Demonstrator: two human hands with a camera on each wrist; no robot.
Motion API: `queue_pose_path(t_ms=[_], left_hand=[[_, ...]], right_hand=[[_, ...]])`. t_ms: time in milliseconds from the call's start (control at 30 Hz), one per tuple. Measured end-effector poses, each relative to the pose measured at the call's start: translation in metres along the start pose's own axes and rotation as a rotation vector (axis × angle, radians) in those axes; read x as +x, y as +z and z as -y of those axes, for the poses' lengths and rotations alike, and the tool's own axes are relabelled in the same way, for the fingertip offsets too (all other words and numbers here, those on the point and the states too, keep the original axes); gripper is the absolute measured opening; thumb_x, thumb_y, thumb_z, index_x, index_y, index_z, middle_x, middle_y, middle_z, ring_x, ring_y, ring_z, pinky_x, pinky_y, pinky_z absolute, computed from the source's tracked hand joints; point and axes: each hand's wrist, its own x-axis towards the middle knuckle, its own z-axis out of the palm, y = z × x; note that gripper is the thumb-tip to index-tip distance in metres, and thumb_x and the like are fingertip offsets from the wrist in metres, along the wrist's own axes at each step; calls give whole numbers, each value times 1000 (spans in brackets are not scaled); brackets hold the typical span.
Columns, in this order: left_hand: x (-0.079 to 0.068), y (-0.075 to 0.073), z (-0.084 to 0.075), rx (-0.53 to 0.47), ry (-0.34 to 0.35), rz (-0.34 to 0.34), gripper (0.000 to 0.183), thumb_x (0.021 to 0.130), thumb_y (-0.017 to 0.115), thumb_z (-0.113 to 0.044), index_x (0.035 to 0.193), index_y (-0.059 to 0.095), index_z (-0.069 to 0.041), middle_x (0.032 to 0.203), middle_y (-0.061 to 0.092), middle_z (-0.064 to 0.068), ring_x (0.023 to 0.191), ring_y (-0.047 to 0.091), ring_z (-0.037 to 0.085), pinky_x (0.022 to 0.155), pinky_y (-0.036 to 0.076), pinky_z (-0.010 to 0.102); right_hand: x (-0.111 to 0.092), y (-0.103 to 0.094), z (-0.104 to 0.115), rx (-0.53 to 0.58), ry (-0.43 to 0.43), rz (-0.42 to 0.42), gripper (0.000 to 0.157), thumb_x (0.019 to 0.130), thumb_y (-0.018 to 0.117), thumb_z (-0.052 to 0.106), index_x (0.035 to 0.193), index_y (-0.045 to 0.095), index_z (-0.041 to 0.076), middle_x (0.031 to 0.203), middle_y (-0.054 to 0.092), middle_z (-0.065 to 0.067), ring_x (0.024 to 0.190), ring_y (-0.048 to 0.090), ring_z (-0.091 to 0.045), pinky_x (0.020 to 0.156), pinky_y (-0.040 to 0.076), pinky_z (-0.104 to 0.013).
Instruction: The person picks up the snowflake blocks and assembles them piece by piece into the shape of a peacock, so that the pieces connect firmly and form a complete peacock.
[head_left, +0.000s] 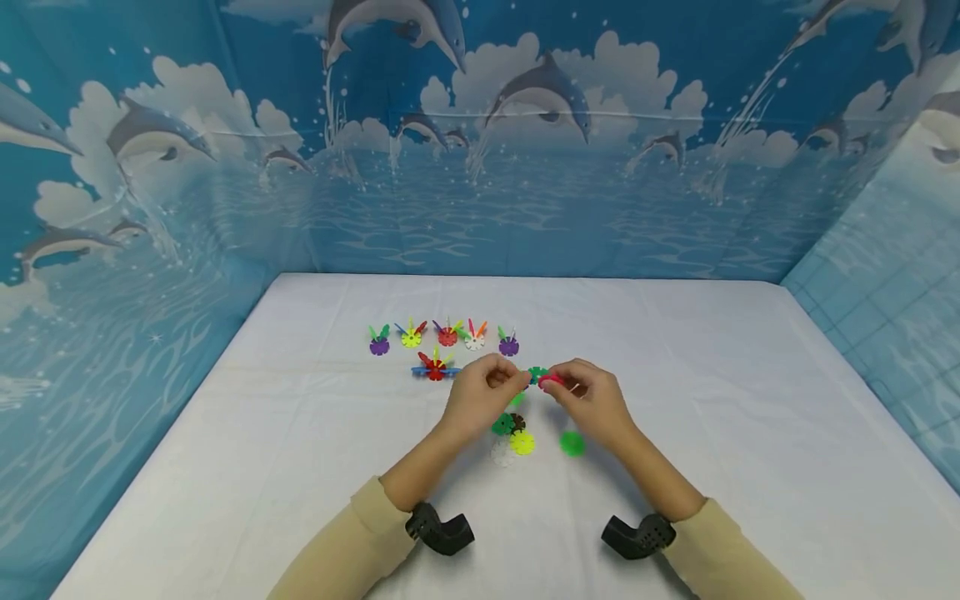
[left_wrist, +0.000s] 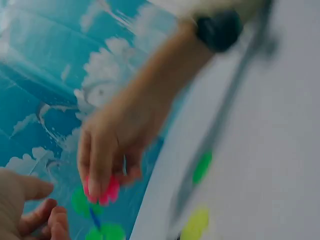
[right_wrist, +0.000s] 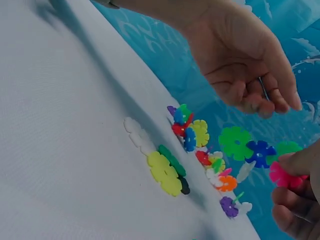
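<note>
My right hand [head_left: 596,404] pinches a pink notched plastic disc [right_wrist: 285,175] between thumb and fingers. Joined to it in a chain are a blue disc [right_wrist: 260,153] and green discs, one of them a bright green disc [right_wrist: 235,142] at the end near the left hand. A pale see-through disc [right_wrist: 246,171] shows beside the blue one. Facing this chain is my left hand [head_left: 480,400], fingers loosely bent with nothing between them; both wrist views show it apart from the discs. In the head view it partly hides the chain.
Below the hands lie loose discs: yellow [head_left: 522,442], dark green [head_left: 503,424], brown [head_left: 517,423], clear [head_left: 504,452] and light green [head_left: 572,443]. Several small disc assemblies stand in a row behind, with a red and blue assembly [head_left: 435,367] before them. A dolphin-print curtain [head_left: 525,208] borders the white table [head_left: 750,400].
</note>
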Motion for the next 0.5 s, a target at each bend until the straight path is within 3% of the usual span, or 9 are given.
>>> queue_pose_path(t_ms=[67,167,233,367,500], left_hand=[[1,-4,2,167,150,-35,23,93,69,-24,108,69,-7,98,67,2,89,61,18,75,51,31],[4,-6,7,260,227,-5,22,93,69,-22,111,72,-9,106,70,0,97,62,17,83,51,33],[6,-6,12,237,216,5,17,93,69,-22,103,74,-9,97,71,-2,90,63,14,79,52,30],[8,-8,13,75,164,-19,15,93,69,-19,99,74,-6,90,71,0,81,63,11,70,54,24],[8,-10,10,-26,166,-31,17,92,69,-15,101,72,-1,92,71,8,82,65,16,73,55,25]], right_hand=[[1,-2,2,15,-5,47,6,86,74,6,91,73,3,82,66,0,70,58,-12,64,53,-25],[1,-4,6,50,6,111,8,88,73,10,93,73,4,82,65,-2,69,59,-15,63,53,-26],[1,-6,7,106,64,135,10,90,72,11,94,73,2,82,66,-6,68,61,-17,63,54,-26],[3,-11,9,295,233,155,18,95,65,11,96,67,-6,75,64,-13,61,61,-17,62,54,-25],[6,-13,10,474,359,186,28,100,57,14,100,60,-14,69,60,-9,54,56,-13,59,53,-23]])
